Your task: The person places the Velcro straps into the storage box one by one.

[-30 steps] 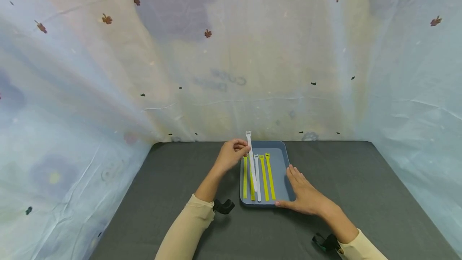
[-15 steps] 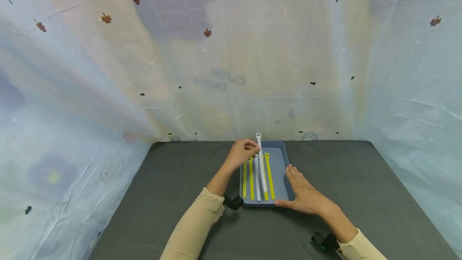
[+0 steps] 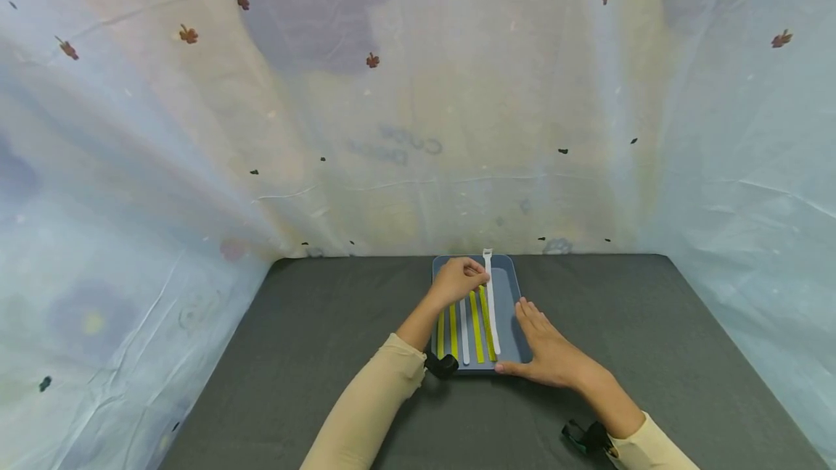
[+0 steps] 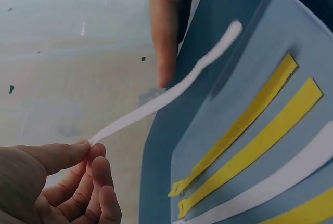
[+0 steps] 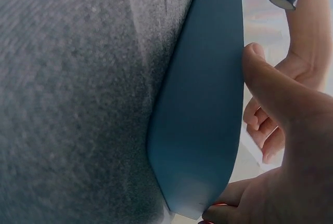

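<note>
My left hand [image 3: 459, 279] pinches a white hook-and-loop cable tie [image 3: 492, 314] between thumb and forefinger close to its slotted head, over the right half of a blue-grey tray [image 3: 508, 296]. In the left wrist view the held tie [image 4: 151, 107] hangs slightly bent over the tray, its free end toward the far wall. Several yellow ties [image 3: 476, 325] and another white tie [image 3: 464, 332] lie side by side in the tray. My right hand [image 3: 550, 348] rests at the tray's near right corner, fingers straight along the side; in the right wrist view its thumb [image 5: 265, 76] touches the rim.
A dark grey cloth [image 3: 339, 325] covers the table under the tray. Behind it and at the sides hangs a pale patterned curtain [image 3: 418, 129]. A black wrist camera [image 3: 440, 366] on the left arm overlaps the tray's near left corner in the head view.
My left hand has carried the white tie rightward across the tray, past the second white tie and the yellow ones, to the right of the row. The right hand has stayed put.
</note>
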### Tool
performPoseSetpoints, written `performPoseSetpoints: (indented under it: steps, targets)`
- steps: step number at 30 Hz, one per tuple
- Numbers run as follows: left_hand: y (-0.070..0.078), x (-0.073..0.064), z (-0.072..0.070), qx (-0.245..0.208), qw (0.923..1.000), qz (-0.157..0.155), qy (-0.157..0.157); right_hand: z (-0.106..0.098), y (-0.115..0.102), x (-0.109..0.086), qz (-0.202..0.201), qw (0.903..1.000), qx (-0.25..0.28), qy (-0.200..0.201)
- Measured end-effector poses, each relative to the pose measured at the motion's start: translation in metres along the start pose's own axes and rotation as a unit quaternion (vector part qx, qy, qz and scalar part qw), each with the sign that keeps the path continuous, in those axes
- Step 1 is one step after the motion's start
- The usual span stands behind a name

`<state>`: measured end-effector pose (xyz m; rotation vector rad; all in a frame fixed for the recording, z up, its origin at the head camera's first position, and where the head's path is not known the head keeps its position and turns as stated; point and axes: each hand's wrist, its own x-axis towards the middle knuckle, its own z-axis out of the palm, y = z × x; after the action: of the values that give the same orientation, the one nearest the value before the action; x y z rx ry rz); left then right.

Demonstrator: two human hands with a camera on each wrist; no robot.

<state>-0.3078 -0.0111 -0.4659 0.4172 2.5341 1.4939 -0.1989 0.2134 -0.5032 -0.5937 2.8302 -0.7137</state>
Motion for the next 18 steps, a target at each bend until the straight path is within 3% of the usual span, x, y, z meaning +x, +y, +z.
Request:
performPoseSetpoints:
  steps: [18]
  targets:
    - [-0.004, 0.017, 0.023, 0.038, 0.9981, -0.049, -0.002, -0.002, 0.003, -0.001, -0.019, 0.9998, 0.000, 0.007]
